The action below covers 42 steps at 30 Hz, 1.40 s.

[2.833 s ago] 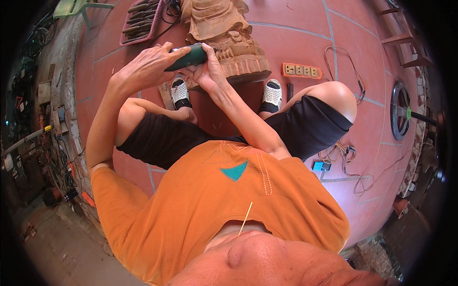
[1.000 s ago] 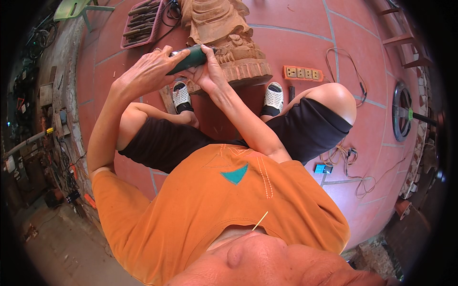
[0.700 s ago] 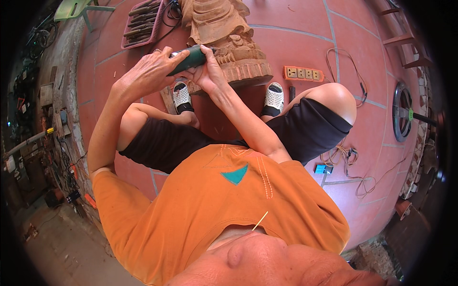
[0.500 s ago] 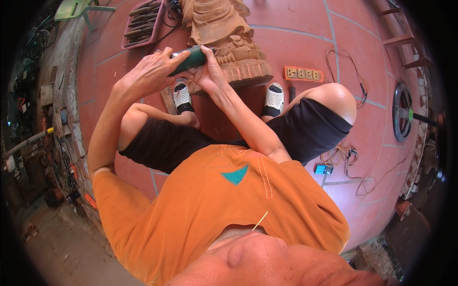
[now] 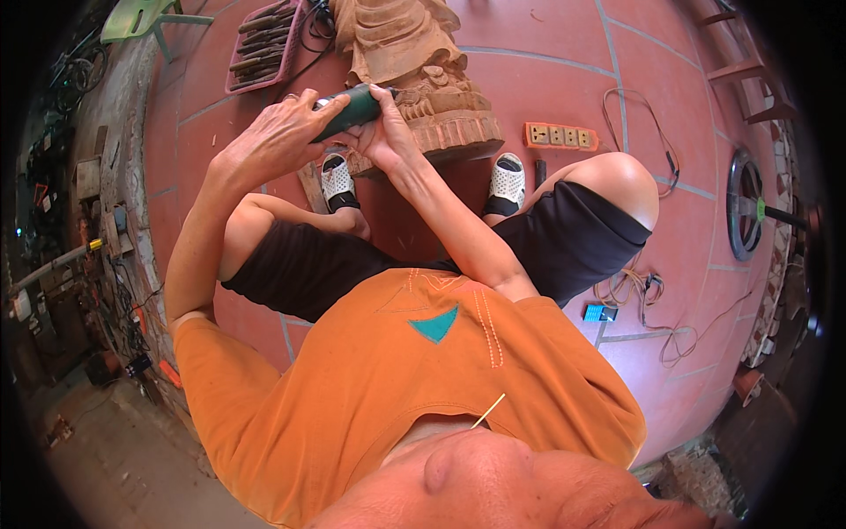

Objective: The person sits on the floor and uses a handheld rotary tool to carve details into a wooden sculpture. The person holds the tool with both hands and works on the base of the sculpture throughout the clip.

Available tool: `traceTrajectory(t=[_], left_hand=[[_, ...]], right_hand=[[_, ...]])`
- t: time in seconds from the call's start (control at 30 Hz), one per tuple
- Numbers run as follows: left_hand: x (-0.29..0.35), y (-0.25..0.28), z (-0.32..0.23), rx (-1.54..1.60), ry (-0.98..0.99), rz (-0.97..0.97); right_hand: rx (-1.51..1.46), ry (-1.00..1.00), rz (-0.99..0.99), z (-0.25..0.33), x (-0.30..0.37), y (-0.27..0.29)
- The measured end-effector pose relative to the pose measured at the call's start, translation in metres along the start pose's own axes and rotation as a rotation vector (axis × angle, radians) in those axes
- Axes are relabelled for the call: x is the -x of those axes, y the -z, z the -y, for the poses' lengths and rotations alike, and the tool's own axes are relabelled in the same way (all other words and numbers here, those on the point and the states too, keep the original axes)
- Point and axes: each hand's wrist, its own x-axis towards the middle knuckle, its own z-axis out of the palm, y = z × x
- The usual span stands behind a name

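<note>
A dark green cylindrical power tool [image 5: 354,113], shaped like a die grinder, is held between my two hands. My left hand [image 5: 280,132] wraps round its rear end from the left. Closed round the front end, my right hand [image 5: 386,132] has its thumb up near the black nose. That nose points at the carved wooden statue [image 5: 397,40], which lies on the floor beyond my feet. The statue's carved base [image 5: 454,132] is just right of my right hand. Whether the tool's tip touches the wood is hidden.
A pink basket [image 5: 289,62] of carving tools lies at the far left, near a green plastic chair [image 5: 141,19]. An orange power strip [image 5: 560,137] is right of the statue. Cords [image 5: 630,286] and a blue box [image 5: 600,313] lie by my right thigh. A black wheel [image 5: 745,204] stands far right.
Both hands and the tool keep nearly the same place against the statue. A thin pale stick above my collar has shifted slightly to the right.
</note>
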Motion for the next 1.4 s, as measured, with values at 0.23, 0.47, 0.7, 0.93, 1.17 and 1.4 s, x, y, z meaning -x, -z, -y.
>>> traceTrajectory(t=[0.23, 0.47, 0.7, 0.93, 1.17, 1.4], left_hand=[[-0.0004, 0.0017, 0.0001, -0.001, -0.009, -0.003], [-0.0015, -0.0003, 0.0007, -0.013, -0.029, -0.015], [-0.0023, 0.0001, 0.0000, -0.013, -0.032, -0.007], [-0.0027, -0.0022, 0.0008, -0.014, -0.031, -0.006], [-0.0033, -0.0058, 0.0017, -0.019, -0.103, -0.093], [-0.0027, -0.0039, -0.0002, -0.019, -0.116, -0.098]], right_hand=[[-0.022, -0.004, 0.022, 0.0007, -0.0006, -0.0003], [-0.007, -0.005, 0.025, 0.0033, 0.0001, -0.0001], [-0.021, 0.001, 0.037, 0.0047, 0.0007, 0.0004], [-0.011, 0.002, 0.036, 0.0047, 0.0014, 0.0014], [0.000, 0.019, 0.033, 0.0050, 0.0012, 0.0018], [0.005, 0.018, 0.026, 0.0061, 0.0027, 0.0022]])
